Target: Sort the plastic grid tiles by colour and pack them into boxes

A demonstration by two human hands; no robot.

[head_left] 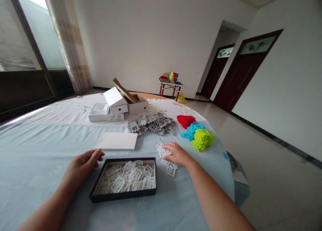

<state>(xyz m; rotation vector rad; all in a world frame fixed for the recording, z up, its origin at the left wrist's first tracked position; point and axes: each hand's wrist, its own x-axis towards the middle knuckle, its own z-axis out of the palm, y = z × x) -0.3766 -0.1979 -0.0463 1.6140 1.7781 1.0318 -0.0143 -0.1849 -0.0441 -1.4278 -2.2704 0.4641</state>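
A black-edged box point(123, 180) full of small white lattice pieces stands on the cloth near the front. Just beyond its left corner is my left hand point(84, 164), fingers curled together; whether anything is in them is hidden. To the right of the box my right hand point(176, 152) reaches over a small group of loose white lattice pieces point(171, 171), its fingertips on one of them. A flat white lid or board point(117, 141) lies behind the box.
Behind lies a heap of grey pieces point(153, 123). Red point(185, 121), blue point(192, 131) and lime-green point(202, 139) piles are at the right. White cartons point(116, 98) and an opened brown-lined box point(138, 106) stand at the back of the round table point(50, 133).
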